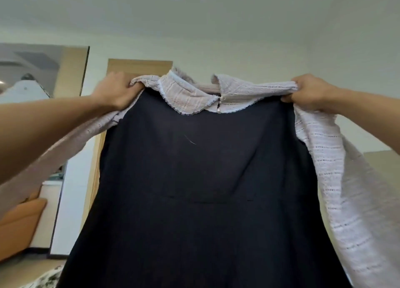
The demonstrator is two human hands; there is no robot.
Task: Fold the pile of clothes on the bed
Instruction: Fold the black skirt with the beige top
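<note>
I hold a dress point(201, 179) up in front of me, spread wide at shoulder height. Its body is dark navy, and its collar point(186, 95) and sleeves are pale lilac with lace trim. My left hand point(112, 90) grips the left shoulder of the dress. The right shoulder is gripped by my right hand point(307, 92). The right sleeve point(346, 201) hangs down loosely. A small pearl button sits at the collar. The dress hides the bed and the rest of the pile.
A wooden door point(138, 66) stands behind the dress. A mirror point(32, 75) hangs on the wall at the left. An orange seat point(19, 222) is at the lower left, and a patterned fabric point(43, 279) shows at the bottom left edge.
</note>
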